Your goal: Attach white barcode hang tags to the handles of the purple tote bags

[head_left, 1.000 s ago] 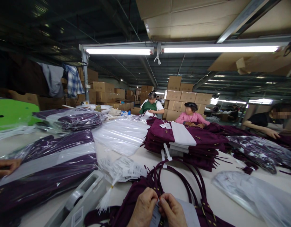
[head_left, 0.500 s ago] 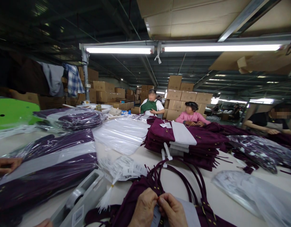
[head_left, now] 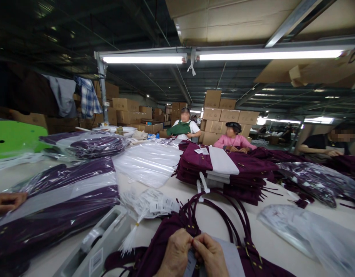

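Note:
A purple handbag (head_left: 157, 240) lies on the table right in front of me, its looped handles (head_left: 220, 215) reaching away across the tabletop. Over it, my left hand (head_left: 176, 252) and my right hand (head_left: 210, 254) meet with fingertips pinched together. What they pinch is small and mostly hidden by the fingers. A grey tag (head_left: 190, 263) shows between the hands, just below the fingertips. White paper wrap (head_left: 229, 257) covers the bag's middle beside my right hand. To the left of the bag lies a bundle of barcode tags with white strings (head_left: 150, 204).
A tape dispenser (head_left: 108, 238) stands at my left. Beyond it are bagged purple goods (head_left: 79, 188) with a co-worker's hand (head_left: 10, 202) on them. Stacked purple bags (head_left: 195, 163), plastic sleeves (head_left: 148, 161) and a clear bag (head_left: 310, 234) surround the handbag. Several co-workers sit around the table.
My hands stay pinched together in nearly the same place. A co-worker's fingers by the tape dispenser have left the view. The far co-worker's green cloth has shifted left.

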A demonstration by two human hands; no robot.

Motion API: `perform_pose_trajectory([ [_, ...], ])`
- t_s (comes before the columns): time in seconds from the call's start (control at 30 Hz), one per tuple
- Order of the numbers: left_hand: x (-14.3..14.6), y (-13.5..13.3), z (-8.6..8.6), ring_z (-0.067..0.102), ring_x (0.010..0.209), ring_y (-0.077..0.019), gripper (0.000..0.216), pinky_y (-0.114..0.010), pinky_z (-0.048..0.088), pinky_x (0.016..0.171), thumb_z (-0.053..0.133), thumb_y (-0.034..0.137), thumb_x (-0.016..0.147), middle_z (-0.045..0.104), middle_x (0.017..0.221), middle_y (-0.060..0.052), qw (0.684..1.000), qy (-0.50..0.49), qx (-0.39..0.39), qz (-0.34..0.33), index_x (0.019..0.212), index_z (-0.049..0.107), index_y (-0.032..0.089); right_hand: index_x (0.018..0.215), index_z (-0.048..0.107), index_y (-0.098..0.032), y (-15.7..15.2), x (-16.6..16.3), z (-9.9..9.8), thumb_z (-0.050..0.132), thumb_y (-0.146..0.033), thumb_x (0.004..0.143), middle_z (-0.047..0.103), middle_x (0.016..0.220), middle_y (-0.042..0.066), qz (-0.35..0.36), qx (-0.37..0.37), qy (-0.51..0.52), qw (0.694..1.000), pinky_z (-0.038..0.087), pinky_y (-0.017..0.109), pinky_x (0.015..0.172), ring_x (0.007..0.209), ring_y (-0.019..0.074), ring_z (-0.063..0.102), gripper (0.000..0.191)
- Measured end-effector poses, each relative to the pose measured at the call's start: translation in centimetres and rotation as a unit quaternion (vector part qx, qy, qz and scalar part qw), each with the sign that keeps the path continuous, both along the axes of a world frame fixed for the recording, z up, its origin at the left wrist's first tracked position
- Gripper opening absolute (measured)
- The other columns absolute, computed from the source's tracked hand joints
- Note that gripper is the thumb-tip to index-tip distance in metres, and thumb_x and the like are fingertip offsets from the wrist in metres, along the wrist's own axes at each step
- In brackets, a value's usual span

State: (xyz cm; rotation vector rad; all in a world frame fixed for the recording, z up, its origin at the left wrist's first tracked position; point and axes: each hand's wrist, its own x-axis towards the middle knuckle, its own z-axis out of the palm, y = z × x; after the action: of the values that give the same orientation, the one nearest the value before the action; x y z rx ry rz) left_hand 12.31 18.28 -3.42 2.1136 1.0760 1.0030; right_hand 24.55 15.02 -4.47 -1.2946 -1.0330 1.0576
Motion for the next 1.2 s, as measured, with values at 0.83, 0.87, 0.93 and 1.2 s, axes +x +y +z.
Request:
perform_pose_trajectory([
  [0.83, -1.7, 1.5, 1.5, 0.051, 0.068, -0.0105, 0.032, -0.023, 0.043, 0.061, 0.053, 0.015, 0.049, 0.055, 0.078, -0.003, 0.834, -0.438, -0.317, 0.105, 0.081, 0.055, 0.012, 0.127, 0.037, 0.0, -4.7, -4.8, 3.0, 0.038, -0.001, 0.073, 0.045, 0.124, 0.022, 0.075, 0.034, -0.661, 0.746, 0.038, 0.042, 0.095, 0.116, 0.0319, 0.04, 0.054],
  [0.87, -2.0, 1.3, 1.6, 0.051, 0.067, -0.0101, 0.032, -0.023, 0.043, 0.061, 0.054, 0.015, 0.049, 0.055, 0.078, -0.003, 0.839, -0.43, -0.317, 0.105, 0.081, 0.055, 0.012, 0.128, 0.036, 0.001, -4.6, -5.1, 3.4, 0.04, -0.003, 0.073, 0.045, 0.123, 0.024, 0.084, 0.03, -0.674, 0.733, 0.039, 0.043, 0.094, 0.115, 0.0335, 0.04, 0.055],
  [0.93, -2.8, 0.8, 2.0, 0.052, 0.065, -0.0097, 0.032, -0.023, 0.043, 0.061, 0.053, 0.014, 0.048, 0.056, 0.076, -0.002, 0.85, -0.41, -0.311, 0.109, 0.08, 0.055, 0.012, 0.128, 0.036, 0.002, -4.6, -5.5, 4.3, 0.046, -0.011, 0.074, 0.045, 0.121, 0.026, 0.091, 0.023, -0.693, 0.715, 0.04, 0.044, 0.091, 0.114, 0.0365, 0.04, 0.056],
  [1.2, -5.8, -0.9, 3.1, 0.056, 0.064, -0.0114, 0.024, -0.02, 0.043, 0.057, 0.048, 0.008, 0.048, 0.061, 0.067, -0.002, 0.926, -0.224, -0.277, 0.129, 0.07, 0.059, 0.012, 0.124, 0.034, 0.009, -3.7, -6.6, 5.6, 0.057, -0.006, 0.064, 0.053, 0.1, 0.034, 0.12, 0.021, -0.745, 0.656, 0.047, 0.044, 0.072, 0.096, 0.0382, 0.053, 0.066],
])
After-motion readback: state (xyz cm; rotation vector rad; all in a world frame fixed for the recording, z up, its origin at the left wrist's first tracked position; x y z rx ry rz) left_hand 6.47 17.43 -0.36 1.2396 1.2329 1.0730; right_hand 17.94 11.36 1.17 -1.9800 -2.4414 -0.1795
